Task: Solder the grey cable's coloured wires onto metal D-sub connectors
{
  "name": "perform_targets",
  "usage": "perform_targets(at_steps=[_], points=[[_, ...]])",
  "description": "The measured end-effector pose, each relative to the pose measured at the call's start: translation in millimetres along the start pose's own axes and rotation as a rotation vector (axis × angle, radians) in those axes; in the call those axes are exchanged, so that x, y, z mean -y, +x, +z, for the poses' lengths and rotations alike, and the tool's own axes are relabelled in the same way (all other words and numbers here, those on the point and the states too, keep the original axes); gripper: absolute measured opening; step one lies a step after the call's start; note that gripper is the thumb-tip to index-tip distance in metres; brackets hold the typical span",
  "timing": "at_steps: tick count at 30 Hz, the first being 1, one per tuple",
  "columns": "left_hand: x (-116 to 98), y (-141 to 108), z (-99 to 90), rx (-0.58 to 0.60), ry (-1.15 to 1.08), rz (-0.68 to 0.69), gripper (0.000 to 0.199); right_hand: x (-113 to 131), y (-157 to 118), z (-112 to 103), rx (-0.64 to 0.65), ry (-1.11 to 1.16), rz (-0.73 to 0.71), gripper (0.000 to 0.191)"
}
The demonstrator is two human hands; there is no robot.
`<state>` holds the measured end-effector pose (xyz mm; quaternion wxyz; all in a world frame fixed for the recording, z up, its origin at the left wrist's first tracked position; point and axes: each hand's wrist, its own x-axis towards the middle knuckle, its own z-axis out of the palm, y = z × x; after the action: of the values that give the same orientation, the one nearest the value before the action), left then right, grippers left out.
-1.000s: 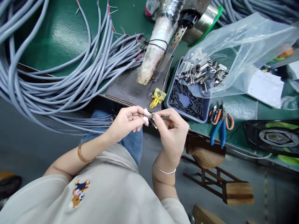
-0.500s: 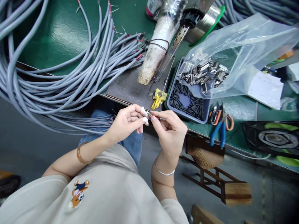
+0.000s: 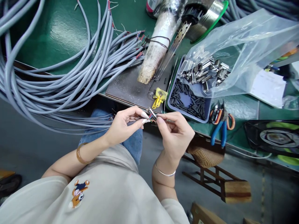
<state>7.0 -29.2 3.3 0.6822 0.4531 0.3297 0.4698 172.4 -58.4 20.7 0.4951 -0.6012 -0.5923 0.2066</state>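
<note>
Over the bench's front edge, my left hand (image 3: 123,126) is closed in a pinch on the end of a grey cable. Thin coloured wires (image 3: 150,116) come out past its fingertips to a small metal-edged connector (image 3: 152,114). My right hand (image 3: 175,129) pinches that connector from the other side, its thumb and forefinger at the lower end. The fingers hide part of the wires, so I cannot tell which are joined. Just beyond, yellow clips (image 3: 158,100) lie on a dark board (image 3: 126,85). A soldering iron (image 3: 173,45) rests beside a white wrapped tube (image 3: 155,51).
Bundled grey cables (image 3: 77,77) cover the left side. At right stand a tray (image 3: 170,104) of black sleeves, a plastic bag (image 3: 245,53) of metal connectors, a solder spool (image 3: 210,21), blue-handled pliers (image 3: 218,132) and a black fan (image 3: 273,137). A wooden stool (image 3: 235,189) stands below.
My right hand has shifted slightly right, away from the left fingertips. The connector, mostly hidden before, now shows between the hands with its coloured wires.
</note>
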Motion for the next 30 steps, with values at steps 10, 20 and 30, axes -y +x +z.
perform_targets(at_steps=[10, 20, 30], points=[[3.4, 1.8, 0.4, -0.006, 0.029, 0.005, 0.009, 3.9, -13.3, 5.2, -0.054, -0.227, -0.238, 0.017], [7.1, 3.8, -3.2, -0.038, 0.045, -0.006, 0.016, 2.5, -18.2, 9.5, 0.123, -0.31, -0.499, 0.029], [4.2, 5.2, -1.5, -0.022, -0.003, -0.022, 0.01, 6.0, -2.9, 3.1, 0.019, -0.21, -0.175, 0.019]])
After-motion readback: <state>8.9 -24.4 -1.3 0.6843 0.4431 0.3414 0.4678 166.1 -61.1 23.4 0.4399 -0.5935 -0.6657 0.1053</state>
